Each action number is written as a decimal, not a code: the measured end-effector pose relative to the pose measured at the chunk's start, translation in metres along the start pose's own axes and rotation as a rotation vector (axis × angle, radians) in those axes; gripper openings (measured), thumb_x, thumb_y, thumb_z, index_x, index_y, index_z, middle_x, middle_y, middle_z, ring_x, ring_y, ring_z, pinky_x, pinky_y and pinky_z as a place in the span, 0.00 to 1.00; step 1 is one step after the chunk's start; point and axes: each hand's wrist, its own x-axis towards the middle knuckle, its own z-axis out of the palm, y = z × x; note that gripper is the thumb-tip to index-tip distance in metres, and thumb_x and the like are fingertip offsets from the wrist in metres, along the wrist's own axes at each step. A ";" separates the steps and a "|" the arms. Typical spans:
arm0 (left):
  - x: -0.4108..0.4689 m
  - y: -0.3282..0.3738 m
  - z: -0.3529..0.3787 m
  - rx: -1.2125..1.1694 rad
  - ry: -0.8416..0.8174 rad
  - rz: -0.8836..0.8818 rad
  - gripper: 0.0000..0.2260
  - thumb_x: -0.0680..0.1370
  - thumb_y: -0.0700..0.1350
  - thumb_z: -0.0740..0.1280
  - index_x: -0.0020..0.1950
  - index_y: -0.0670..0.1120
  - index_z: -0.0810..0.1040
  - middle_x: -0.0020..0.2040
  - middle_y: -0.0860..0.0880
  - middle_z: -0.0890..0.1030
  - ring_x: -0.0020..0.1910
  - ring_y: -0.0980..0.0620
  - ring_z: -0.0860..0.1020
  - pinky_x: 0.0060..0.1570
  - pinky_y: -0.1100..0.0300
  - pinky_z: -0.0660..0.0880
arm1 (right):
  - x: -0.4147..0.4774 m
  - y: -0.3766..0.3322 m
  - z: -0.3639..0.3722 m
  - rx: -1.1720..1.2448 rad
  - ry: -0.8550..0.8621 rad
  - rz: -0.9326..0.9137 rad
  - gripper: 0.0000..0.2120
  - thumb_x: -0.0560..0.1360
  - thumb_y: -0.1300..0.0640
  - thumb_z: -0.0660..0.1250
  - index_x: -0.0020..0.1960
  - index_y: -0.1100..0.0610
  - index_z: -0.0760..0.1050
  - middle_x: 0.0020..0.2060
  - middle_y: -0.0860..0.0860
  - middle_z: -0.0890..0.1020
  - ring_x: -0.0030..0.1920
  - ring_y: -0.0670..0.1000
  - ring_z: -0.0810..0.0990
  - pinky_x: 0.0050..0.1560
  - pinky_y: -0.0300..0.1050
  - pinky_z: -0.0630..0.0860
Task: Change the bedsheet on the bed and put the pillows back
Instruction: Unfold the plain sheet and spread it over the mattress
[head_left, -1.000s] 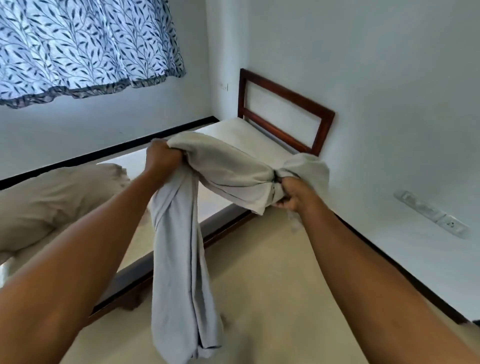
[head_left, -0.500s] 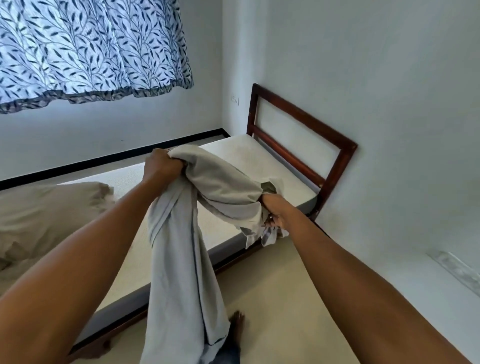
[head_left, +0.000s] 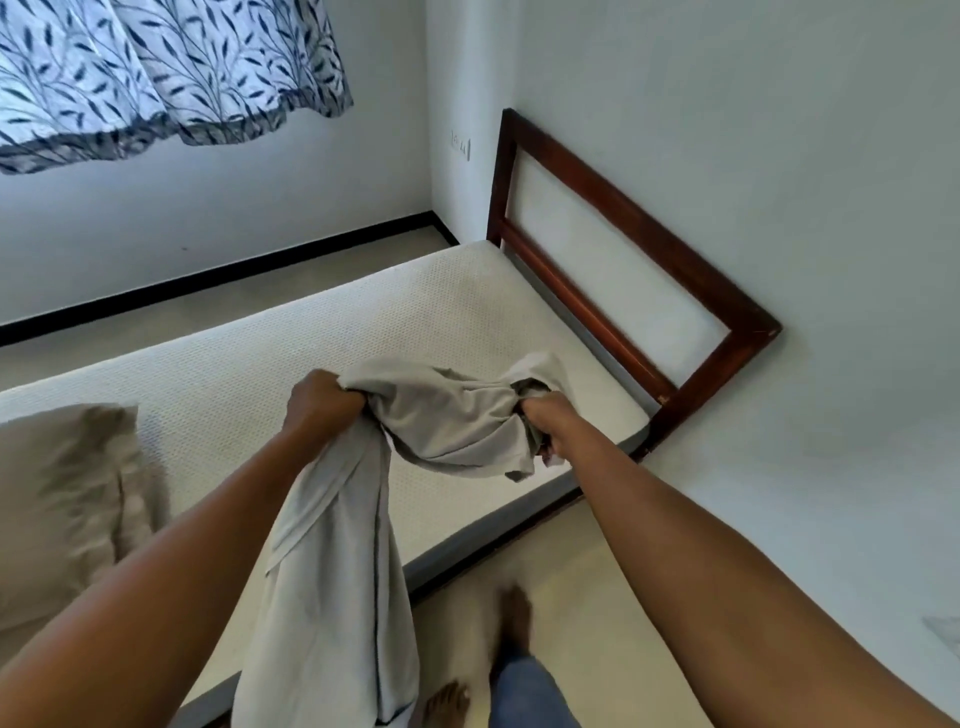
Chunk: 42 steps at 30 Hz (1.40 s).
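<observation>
Head view. White-walled room; bare mattress (head_left: 311, 364) on wooden bed frame (head_left: 623, 249). Grey bedsheet (head_left: 447, 421) — bunched above the mattress, one end hanging over its near edge. Left hand (head_left: 319, 400) and right hand (head_left: 545, 421) — each fist gripping the sheet. Beige pillow (head_left: 57, 499) on the mattress, left.

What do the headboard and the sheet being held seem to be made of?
Headboard: apparently wood, dark reddish-brown with a smooth, slightly glossy finish. Sheet: soft matte grey cloth, perhaps cotton; it bunches and hangs in folds where the left hand and right hand grip it.
</observation>
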 end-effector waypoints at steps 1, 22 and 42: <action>0.016 0.006 0.009 0.016 -0.012 -0.012 0.08 0.73 0.42 0.70 0.35 0.39 0.79 0.34 0.41 0.80 0.38 0.43 0.79 0.34 0.56 0.70 | 0.025 -0.011 -0.006 -0.002 0.007 0.006 0.18 0.77 0.49 0.68 0.62 0.56 0.76 0.54 0.59 0.81 0.52 0.61 0.81 0.48 0.60 0.83; 0.290 0.117 0.205 -0.352 -0.485 -0.221 0.24 0.67 0.54 0.81 0.54 0.39 0.84 0.45 0.47 0.82 0.46 0.50 0.80 0.46 0.54 0.76 | 0.265 -0.076 0.079 -0.155 -0.690 0.053 0.61 0.59 0.36 0.82 0.82 0.55 0.56 0.76 0.51 0.69 0.73 0.54 0.70 0.71 0.50 0.70; 0.235 -0.078 0.120 0.331 -0.145 -0.324 0.15 0.71 0.52 0.74 0.53 0.45 0.82 0.51 0.41 0.84 0.52 0.39 0.81 0.46 0.53 0.74 | 0.333 -0.156 0.083 0.662 -0.261 0.001 0.25 0.73 0.46 0.73 0.66 0.58 0.79 0.59 0.57 0.85 0.60 0.59 0.83 0.61 0.58 0.80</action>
